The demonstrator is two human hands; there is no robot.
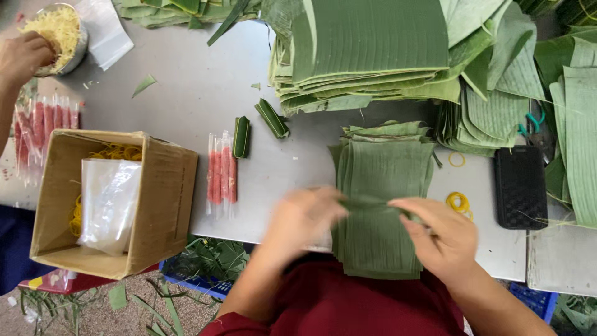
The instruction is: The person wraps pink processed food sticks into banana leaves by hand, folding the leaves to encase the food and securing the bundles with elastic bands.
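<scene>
Pinching top leaf [373,202] of leaf stack [380,249] overhanging table edge [261,233]: left hand [301,218], right hand [441,236].

A stack of cut green banana leaf pieces [382,205] lies on the grey table [199,87], near the edge. The left hand [301,218] and right hand [444,236] rest on it. Left of the stack lie pink sausage sticks in clear wrap [222,176], with a small folded leaf parcel [241,137] just beside them. Further left stands an open cardboard box [155,205] with yellow rubber bands [118,151] in it. Right of the stack lies a black flat phone case [520,186]. A tall pile of big leaf sheets [367,50] lies far behind
</scene>
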